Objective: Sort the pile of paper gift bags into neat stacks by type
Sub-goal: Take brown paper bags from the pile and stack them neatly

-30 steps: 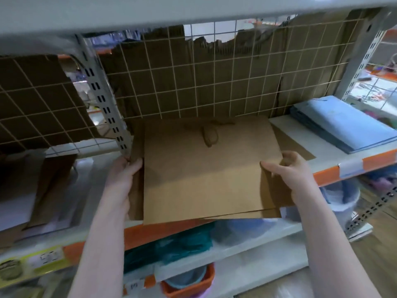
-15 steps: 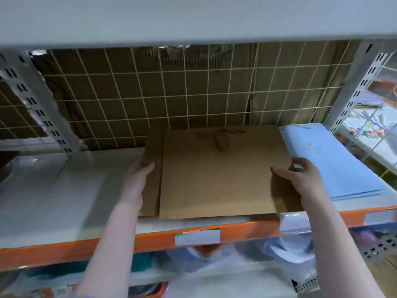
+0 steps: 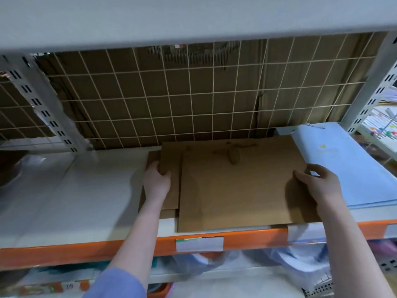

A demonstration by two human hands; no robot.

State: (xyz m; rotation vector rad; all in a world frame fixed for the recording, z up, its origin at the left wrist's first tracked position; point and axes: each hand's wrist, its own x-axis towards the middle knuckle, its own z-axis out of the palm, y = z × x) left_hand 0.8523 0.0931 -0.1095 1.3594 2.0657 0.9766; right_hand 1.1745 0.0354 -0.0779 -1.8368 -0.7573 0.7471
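Note:
A stack of flat brown paper gift bags lies on the white shelf, the top bag showing its twisted cord handle. The lower bags stick out to the left. My left hand grips the left edge of those lower brown bags, thumb on top. On the stack's right edge rests my right hand, fingers curled around it. A stack of light blue gift bags lies flat just right of the brown ones, touching them.
A wire grid backed with brown cardboard closes the shelf's rear. Another shelf board hangs low overhead. The orange front beam carries a white label. Metal uprights stand left and right. Plastic-wrapped goods sit on the shelf below.
The brown bags have been pushed further back onto the shelf, against the blue stack. My left hand has closed its thumb over the lower bags' left edge. The view has shifted.

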